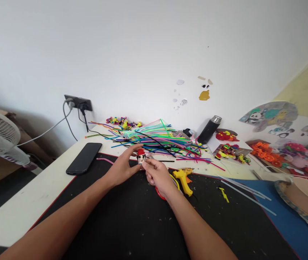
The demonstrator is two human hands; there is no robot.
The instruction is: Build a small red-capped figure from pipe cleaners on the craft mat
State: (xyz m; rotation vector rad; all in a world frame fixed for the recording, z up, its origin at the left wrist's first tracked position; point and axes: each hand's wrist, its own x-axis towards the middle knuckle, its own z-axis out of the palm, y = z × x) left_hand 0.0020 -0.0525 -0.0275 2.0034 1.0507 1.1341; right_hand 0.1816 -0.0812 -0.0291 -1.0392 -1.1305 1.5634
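Note:
A small doll's head (pixel 141 157) with a red cap and a painted white face is held up over the black mat (pixel 132 216). My left hand (pixel 122 165) curves round it from the left, thumb at its lower side and fingers near the cap. From the right, my right hand (pixel 158 175) pinches its lower edge between thumb and fingers. Partly hidden behind my right wrist lie red-and-yellow-handled pliers or scissors (pixel 176 182). Just right of them rests a yellow glue gun (pixel 183 180).
Many coloured pipe cleaners (pixel 154 137) are heaped along the wall. A phone (pixel 84 158) lies at the left, a black flask (pixel 209 130) leans at the back. Clear glue sticks (pixel 248 191), a small yellow piece (pixel 223 194) and a round basket (pixel 300 202) are to the right.

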